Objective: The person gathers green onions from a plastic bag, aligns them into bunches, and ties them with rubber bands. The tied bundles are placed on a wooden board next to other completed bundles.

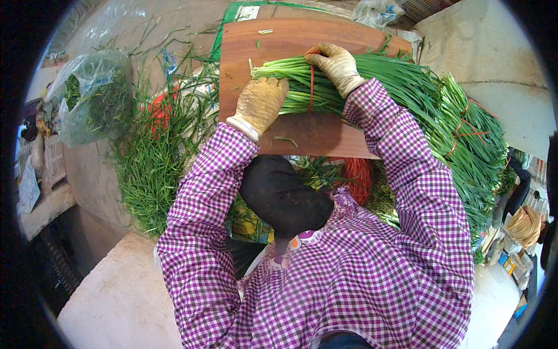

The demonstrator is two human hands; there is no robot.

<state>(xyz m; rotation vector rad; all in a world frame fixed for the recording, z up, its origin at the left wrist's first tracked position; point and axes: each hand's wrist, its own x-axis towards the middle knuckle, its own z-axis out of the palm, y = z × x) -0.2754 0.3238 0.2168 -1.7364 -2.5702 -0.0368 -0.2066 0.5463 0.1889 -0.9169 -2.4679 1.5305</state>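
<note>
A bunch of garlic chives [383, 80] lies across a brown wooden board [279, 39], its pale stem ends pointing left. One red tie [311, 89] crosses the stems. My left hand [263, 102], in a yellowish work glove, curls over the stem ends with its knuckles up. At the far side of the bunch, my right hand [335, 67], also gloved, brings thumb and fingertips together beside the tie's upper end. Whether the tie is pinched between them is hidden.
More bunches with red ties [468, 122] are piled at the right. Loose green leaves [148, 187] heap up left of the board, near a clear plastic bag [98, 98] holding greens. Red plastic strings [357, 179] hang below the board's near edge.
</note>
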